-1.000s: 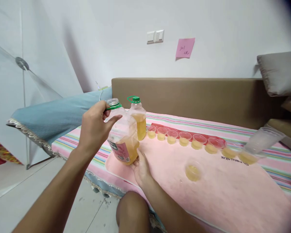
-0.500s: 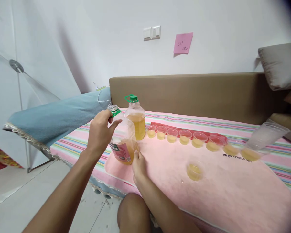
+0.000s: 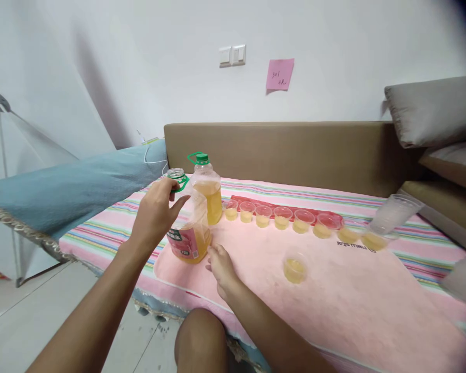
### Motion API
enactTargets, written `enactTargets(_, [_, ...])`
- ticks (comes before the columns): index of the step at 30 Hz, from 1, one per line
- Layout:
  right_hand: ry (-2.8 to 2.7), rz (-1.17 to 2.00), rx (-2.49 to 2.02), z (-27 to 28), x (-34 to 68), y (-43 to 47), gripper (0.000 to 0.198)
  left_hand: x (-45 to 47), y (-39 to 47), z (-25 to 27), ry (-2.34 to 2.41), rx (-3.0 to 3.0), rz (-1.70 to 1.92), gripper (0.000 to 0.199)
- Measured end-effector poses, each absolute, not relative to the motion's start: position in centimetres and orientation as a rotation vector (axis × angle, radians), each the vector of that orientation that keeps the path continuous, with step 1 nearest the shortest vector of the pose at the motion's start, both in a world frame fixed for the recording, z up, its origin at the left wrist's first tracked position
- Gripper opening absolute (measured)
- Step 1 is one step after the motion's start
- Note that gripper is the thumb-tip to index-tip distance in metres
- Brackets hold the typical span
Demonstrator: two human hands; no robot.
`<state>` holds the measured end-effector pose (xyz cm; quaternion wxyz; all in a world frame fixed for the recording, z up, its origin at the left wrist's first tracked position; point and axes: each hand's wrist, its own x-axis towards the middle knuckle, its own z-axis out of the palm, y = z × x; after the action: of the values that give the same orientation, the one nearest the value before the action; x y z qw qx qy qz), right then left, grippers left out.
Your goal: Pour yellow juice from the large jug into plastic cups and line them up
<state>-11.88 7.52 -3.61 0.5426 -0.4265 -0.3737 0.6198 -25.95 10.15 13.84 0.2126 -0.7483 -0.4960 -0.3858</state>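
My left hand (image 3: 157, 207) is closed around the neck of an uncapped plastic jug (image 3: 189, 246) with a pink label and yellow liquid in its lower part. The jug stands upright on the pink mat. Close to its lower right side is my right hand (image 3: 221, 267), fingers apart and holding nothing. Just behind stands a second jug (image 3: 213, 199) of yellow liquid, with a green cap and handle ring. A clear cup (image 3: 294, 270) of yellow liquid sits alone on the mat, right of my right hand. Farther back runs a row of similar cups (image 3: 282, 220), each partly filled.
A stack of clear cups (image 3: 396, 212) lies tilted at the row's right end. Under the row is a red strip (image 3: 241, 200). A brown backrest (image 3: 287, 155) borders the back; cushions (image 3: 431, 111) are piled at right. Blue cloth (image 3: 81, 173) covers the left side.
My right hand has come off the jug's side and opened. The jug now stands more upright, with my left hand still on its neck. The view has shifted slightly right.
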Motion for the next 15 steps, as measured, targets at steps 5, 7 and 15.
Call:
enactTargets(5, [-1.038, 1.543, -0.942, -0.4, -6.0, 1.7, 0.044, -25.2, 9.8, 14.2, -1.336, -2.017, -1.122, 0.027])
enactTargets(7, [-1.096, 1.585, -0.908, 1.2, -3.1, -0.8, 0.054, -24.3, 9.1, 14.3, -1.313, -1.921, -1.145, 0.028])
enactTargets(15, [-1.404, 1.181, -0.910, 4.4, 8.3, -3.4, 0.059, -15.3, 5.9, 12.0, -1.160, -2.336, -1.418, 0.010])
